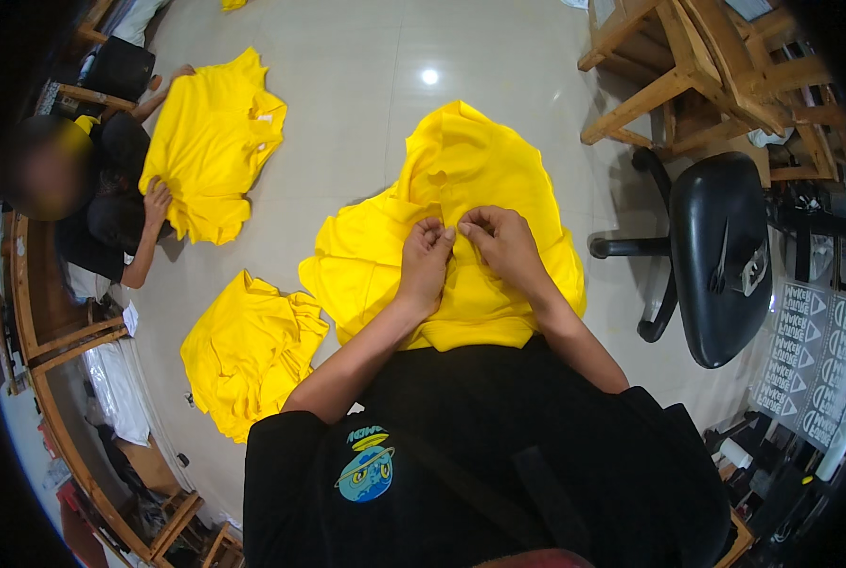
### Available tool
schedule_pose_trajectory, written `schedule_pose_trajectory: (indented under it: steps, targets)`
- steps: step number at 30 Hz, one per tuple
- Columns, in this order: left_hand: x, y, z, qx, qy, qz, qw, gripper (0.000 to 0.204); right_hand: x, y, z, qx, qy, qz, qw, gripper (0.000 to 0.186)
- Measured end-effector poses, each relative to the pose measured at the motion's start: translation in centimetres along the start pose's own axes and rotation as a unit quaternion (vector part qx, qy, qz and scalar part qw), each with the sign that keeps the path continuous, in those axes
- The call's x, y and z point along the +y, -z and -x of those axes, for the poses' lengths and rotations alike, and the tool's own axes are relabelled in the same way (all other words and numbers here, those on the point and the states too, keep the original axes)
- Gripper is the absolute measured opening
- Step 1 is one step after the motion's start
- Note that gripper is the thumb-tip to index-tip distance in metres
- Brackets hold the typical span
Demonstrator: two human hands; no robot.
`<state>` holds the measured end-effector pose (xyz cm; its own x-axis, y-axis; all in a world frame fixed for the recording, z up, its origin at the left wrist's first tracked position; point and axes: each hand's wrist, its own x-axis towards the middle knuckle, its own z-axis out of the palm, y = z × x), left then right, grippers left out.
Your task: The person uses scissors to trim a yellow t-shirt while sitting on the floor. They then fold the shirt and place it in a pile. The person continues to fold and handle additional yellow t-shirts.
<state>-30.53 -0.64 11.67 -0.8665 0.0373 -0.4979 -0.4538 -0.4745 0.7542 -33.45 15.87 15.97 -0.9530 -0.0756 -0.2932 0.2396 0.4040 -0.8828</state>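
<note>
A bunched yellow garment (498, 161) lies spread in front of my lap, with a thick folded band along its near edge. Over its middle, my left hand (427, 263) is closed, thumb and fingertips pinched at the cloth. Close to its right, my right hand (500, 244) pinches too, its fingertips almost meeting those of the left. Whether a small thread or bit is also between the fingertips is too fine to see. To my left, a crumpled yellow garment pile (252, 355) rests on the floor.
At the far left a seated person (110, 189) holds another yellow garment (213, 147) with both hands. A black office chair (721, 246) stands at the right, small tools (752, 272) on its seat. Wooden furniture (688, 71) is behind it; a wooden shelf (72, 341) lines the left.
</note>
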Motion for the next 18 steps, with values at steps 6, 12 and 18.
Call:
schedule_pose_trajectory:
  steps: [6, 12, 18]
  targets:
    - [-0.6, 0.5, -0.3, -0.017, -0.043, -0.036, 0.998, 0.03, 0.1, -0.6, 0.6, 0.037, 0.026, 0.013, 0.999, 0.025]
    - [-1.1, 0.6, -0.6, 0.006, -0.136, -0.148, 0.98, 0.032, -1.1, -1.1, 1.7, 0.091, 0.091, 0.1, 0.987, 0.023]
    - [0.8, 2.1, -1.3, 0.039, -0.035, -0.133, 0.99, 0.025, -2.9, -0.2, 0.5, 0.078, 0.152, 0.191, 0.967, 0.028]
